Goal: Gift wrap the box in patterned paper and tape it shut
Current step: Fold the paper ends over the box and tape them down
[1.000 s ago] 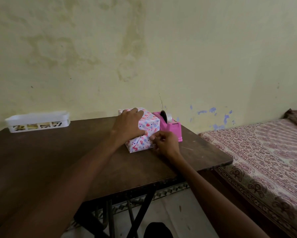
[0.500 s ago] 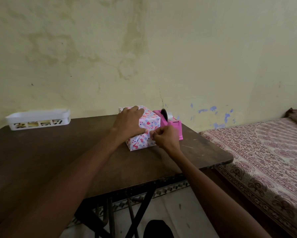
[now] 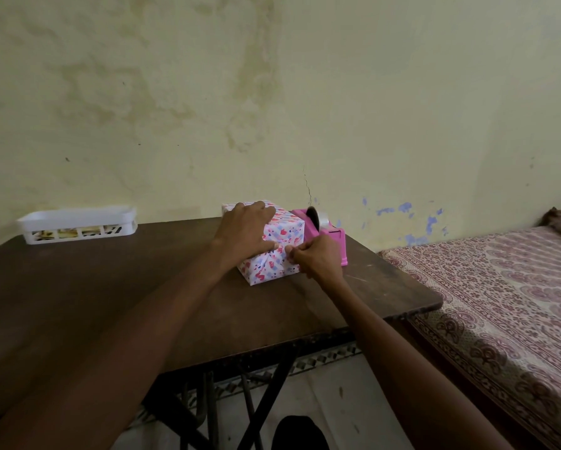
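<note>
A box wrapped in white paper with red and blue hearts (image 3: 274,264) sits on the dark wooden table (image 3: 110,297), near its far right. My left hand (image 3: 245,230) lies over the box's top with the fingers spread, the thumb down on the near end. My right hand (image 3: 318,258) pinches the folded paper flap at the near end's upper edge, fingertips close to my left thumb. Any tape between the fingers is too small to see. A pink tape dispenser (image 3: 328,235) with a roll stands just behind the box on the right.
A white slotted plastic tray (image 3: 77,224) stands at the table's far left by the wall. A bed with a patterned maroon cover (image 3: 500,303) adjoins the table's right edge. The table's metal legs (image 3: 266,394) show below.
My right hand has risen from the lower near end of the box to its upper edge beside my left thumb. The left hand has stayed on top. The box has not moved.
</note>
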`<state>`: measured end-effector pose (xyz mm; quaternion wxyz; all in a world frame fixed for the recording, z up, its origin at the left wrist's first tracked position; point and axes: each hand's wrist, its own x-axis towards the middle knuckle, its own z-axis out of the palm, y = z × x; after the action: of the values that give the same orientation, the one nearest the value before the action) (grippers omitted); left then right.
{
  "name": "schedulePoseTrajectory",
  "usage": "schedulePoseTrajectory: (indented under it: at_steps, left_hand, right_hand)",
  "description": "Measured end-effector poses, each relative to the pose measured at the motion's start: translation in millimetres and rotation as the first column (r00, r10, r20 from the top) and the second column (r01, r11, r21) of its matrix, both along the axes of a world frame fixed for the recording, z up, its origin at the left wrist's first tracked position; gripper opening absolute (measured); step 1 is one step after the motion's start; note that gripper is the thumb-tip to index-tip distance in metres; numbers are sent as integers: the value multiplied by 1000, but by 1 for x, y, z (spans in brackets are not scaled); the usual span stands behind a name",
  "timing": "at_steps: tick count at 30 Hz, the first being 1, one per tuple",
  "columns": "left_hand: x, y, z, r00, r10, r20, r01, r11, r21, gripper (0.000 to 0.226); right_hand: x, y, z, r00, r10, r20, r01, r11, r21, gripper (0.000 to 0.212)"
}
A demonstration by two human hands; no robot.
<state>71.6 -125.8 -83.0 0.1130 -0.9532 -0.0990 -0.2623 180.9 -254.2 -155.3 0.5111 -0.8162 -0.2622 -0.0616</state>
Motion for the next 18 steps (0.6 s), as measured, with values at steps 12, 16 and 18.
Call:
schedulePoseTrajectory:
  at_steps: [12,16,18]
  left_hand:
    - [0,2,0,1000,9,1,-9,1000,17,69]
    - [1,3,-1,1000,7,9,-7,1000,24,67]
    - [1,5,-2,1000,7,12,-7,1000,24,67]
  right_hand:
    - [1,5,-1,999,-31,-18,31,1000,2,30]
    - [5,-8,-4,998,-68,-5,68,998,10,47]
    - [4,-13,-7,996,-81,-20,81,997,1,51]
